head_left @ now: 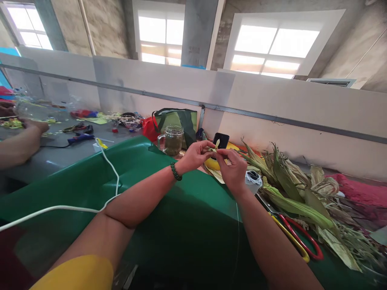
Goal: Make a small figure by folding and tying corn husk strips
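My left hand [196,156] and my right hand [232,169] meet above the green table cover [169,209], both pinching a small pale corn-husk piece [215,147] between their fingertips. A green bead bracelet [175,171] sits on my left wrist. A thin thread runs down from near my right hand. Just beyond the right hand stands a white spool of thread [253,180], and behind the hands lies a yellow object [211,163].
A heap of corn husks [299,189] lies at the right, with red and yellow scissors [298,235] beside it. A glass mug [171,140], a green bag [178,121] and a dark phone [221,140] stand behind. A white cable [75,207] crosses the cover. Another person's hand [30,129] works at far left.
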The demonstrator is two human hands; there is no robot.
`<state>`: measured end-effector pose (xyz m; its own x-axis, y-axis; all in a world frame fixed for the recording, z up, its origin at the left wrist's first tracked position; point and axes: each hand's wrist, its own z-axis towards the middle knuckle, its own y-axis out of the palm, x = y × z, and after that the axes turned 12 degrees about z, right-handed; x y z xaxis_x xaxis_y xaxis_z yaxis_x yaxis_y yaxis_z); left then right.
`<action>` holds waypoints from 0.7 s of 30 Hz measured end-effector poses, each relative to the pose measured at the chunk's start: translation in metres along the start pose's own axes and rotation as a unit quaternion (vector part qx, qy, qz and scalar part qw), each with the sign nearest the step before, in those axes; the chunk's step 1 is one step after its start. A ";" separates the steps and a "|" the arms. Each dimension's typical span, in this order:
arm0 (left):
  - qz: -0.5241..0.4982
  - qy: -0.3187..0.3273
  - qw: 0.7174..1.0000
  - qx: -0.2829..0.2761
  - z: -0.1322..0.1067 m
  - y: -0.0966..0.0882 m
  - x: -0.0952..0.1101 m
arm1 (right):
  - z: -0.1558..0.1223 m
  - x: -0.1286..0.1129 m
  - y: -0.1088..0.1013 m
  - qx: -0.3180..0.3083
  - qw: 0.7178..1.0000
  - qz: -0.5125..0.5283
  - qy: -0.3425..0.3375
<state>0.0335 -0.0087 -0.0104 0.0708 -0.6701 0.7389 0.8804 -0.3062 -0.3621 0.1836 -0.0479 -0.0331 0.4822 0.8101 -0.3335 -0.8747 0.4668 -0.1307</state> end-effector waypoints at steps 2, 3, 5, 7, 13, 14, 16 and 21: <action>-0.007 -0.006 1.000 -0.006 0.000 -0.001 0.002 | 0.000 -0.001 -0.001 -0.008 0.999 -0.018 -0.036; -0.013 -0.007 1.000 -0.010 0.000 -0.001 0.003 | 0.000 -0.001 -0.001 -0.010 0.999 -0.024 -0.048; -0.025 -0.008 1.000 -0.015 -0.001 -0.002 0.005 | 0.000 -0.001 -0.002 -0.010 0.998 -0.031 -0.055; -0.031 -0.011 0.999 -0.014 -0.001 -0.001 0.006 | 0.000 -0.001 -0.002 -0.010 0.998 -0.034 -0.043; -0.049 -0.019 0.999 -0.003 -0.001 0.001 0.008 | 0.000 -0.001 -0.003 0.000 0.999 -0.033 -0.022; -0.051 -0.019 0.999 -0.003 -0.001 0.001 0.009 | 0.000 -0.002 -0.003 0.000 0.999 -0.036 -0.030; -0.057 -0.024 0.998 -0.004 -0.001 0.001 0.010 | 0.000 -0.003 -0.003 0.002 0.998 -0.042 -0.045; -0.078 -0.039 0.996 -0.012 -0.001 0.001 0.011 | 0.001 -0.004 -0.001 0.014 0.997 -0.032 -0.065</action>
<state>0.0346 -0.0174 -0.0028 -0.0289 -0.5587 0.8288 0.8718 -0.4197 -0.2525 0.1829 -0.0514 -0.0311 0.5404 0.8172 -0.2004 -0.8414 0.5268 -0.1210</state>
